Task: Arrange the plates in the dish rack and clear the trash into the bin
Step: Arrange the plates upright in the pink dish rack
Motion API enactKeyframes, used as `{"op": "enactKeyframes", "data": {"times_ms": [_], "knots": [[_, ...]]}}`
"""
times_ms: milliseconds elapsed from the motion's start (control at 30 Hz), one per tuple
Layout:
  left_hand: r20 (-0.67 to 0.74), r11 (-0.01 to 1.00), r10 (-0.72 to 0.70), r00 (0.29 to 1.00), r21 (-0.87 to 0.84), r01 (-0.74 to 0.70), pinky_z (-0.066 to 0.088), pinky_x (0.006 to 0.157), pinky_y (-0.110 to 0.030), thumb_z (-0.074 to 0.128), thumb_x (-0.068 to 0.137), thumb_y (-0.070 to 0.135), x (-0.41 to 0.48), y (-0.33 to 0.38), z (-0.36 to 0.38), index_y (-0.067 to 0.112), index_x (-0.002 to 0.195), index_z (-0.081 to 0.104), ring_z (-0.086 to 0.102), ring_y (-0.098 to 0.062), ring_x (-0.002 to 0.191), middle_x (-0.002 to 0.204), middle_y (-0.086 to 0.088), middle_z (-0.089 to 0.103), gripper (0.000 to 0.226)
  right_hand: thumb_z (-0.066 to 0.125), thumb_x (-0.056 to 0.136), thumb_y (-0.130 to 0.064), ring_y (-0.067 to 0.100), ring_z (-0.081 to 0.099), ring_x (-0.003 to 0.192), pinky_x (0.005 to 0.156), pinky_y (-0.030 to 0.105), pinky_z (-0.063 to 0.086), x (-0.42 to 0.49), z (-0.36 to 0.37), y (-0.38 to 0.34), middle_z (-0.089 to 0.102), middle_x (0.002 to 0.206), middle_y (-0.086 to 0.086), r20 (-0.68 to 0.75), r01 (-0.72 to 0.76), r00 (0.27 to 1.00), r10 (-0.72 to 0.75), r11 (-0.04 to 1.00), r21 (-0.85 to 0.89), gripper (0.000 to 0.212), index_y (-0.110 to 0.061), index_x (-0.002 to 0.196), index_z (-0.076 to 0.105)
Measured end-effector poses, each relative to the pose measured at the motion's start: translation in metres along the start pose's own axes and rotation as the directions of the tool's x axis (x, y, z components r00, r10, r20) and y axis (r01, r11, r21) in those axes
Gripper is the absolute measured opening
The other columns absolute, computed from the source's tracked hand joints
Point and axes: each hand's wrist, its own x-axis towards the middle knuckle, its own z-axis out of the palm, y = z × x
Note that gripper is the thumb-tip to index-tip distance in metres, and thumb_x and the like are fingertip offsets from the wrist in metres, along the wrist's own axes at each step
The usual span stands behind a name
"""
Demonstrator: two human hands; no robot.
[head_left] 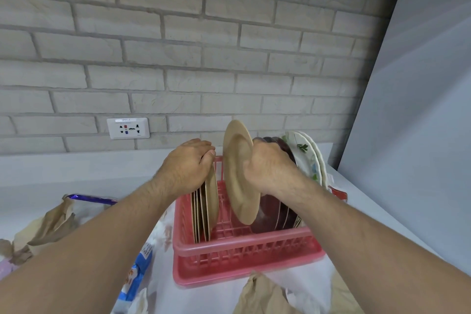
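A pink plastic dish rack (244, 257) sits on the white counter. My right hand (270, 168) grips a tan plate (237, 173) on edge, held upright over the rack's middle. My left hand (190, 163) rests on top of a row of several tan plates (206, 211) standing at the rack's left side. Dark maroon plates (275, 211) stand behind the held plate, and white floral plates (308, 158) stand at the rack's right end. Crumpled brown paper (48, 224) lies left of the rack.
More crumpled brown paper (265, 293) lies in front of the rack. A blue and white wrapper (135, 278) and a purple wrapper (89, 199) lie to the left. A brick wall with a socket (127, 128) stands behind; a white panel (420, 109) stands at right.
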Motion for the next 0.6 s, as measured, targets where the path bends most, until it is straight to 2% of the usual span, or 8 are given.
{"op": "enactKeyframes", "data": {"times_ms": [133,200,300,400,533,600], "knots": [[0.015,1.000,-0.009,1.000,0.003,0.009,0.019,0.115,-0.026,0.031,0.103,0.028,0.001,-0.002,0.002,0.017,0.134,0.055,0.029,-0.012,0.142,0.146,0.003,0.047,0.041,0.052,0.089,-0.004,0.022,0.059,0.075,0.049,0.025,0.044,0.002,-0.003,-0.001,0.053,0.089,0.004,0.042,-0.033,0.998,0.036,0.996,-0.080,0.034,-0.004,0.123,0.050],[0.010,1.000,-0.012,1.000,0.002,0.012,0.019,0.115,-0.026,0.031,0.103,0.028,0.001,-0.002,0.002,0.017,0.134,0.055,0.029,-0.012,0.141,0.145,0.004,0.047,0.041,0.052,0.088,-0.001,0.024,0.059,0.080,0.050,0.026,0.044,0.003,0.000,-0.002,0.054,0.095,0.007,0.054,-0.046,0.997,0.053,0.990,-0.131,0.040,-0.003,0.127,0.045],[-0.002,1.000,-0.009,1.000,0.002,0.009,0.019,0.115,-0.026,0.031,0.103,0.028,0.002,-0.003,0.003,0.017,0.134,0.055,0.031,-0.011,0.140,0.145,0.003,0.048,0.041,0.058,0.088,-0.004,0.030,0.062,0.096,0.064,0.033,0.049,0.003,0.005,-0.004,0.058,0.110,0.012,0.063,-0.045,0.996,0.059,0.980,-0.194,0.047,-0.004,0.130,0.038],[-0.005,1.000,-0.011,1.000,0.002,0.011,0.020,0.116,-0.027,0.032,0.103,0.029,0.001,-0.003,0.003,0.017,0.134,0.055,0.031,-0.011,0.140,0.144,0.003,0.049,0.041,0.060,0.088,-0.002,0.032,0.063,0.100,0.074,0.037,0.055,0.006,0.011,-0.004,0.060,0.113,0.014,0.084,-0.053,0.994,0.075,0.970,-0.237,0.052,-0.005,0.132,0.034],[0.006,1.000,-0.016,1.000,0.007,0.016,0.017,0.115,-0.025,0.031,0.103,0.029,0.001,-0.002,0.003,0.018,0.135,0.054,0.029,-0.011,0.142,0.146,0.004,0.047,0.041,0.062,0.086,-0.001,0.033,0.060,0.104,0.068,0.035,0.047,0.009,0.017,-0.002,0.060,0.113,0.014,0.091,-0.051,0.992,0.083,0.951,-0.305,0.056,-0.007,0.133,0.032],[0.008,1.000,-0.021,1.000,0.005,0.021,0.016,0.115,-0.024,0.031,0.103,0.029,0.001,-0.002,0.003,0.018,0.135,0.054,0.028,-0.011,0.142,0.146,0.004,0.046,0.041,0.065,0.085,-0.002,0.033,0.060,0.104,0.069,0.035,0.048,0.011,0.018,0.000,0.059,0.114,0.014,0.098,-0.047,0.992,0.083,0.944,-0.328,0.058,-0.008,0.133,0.032]]}}
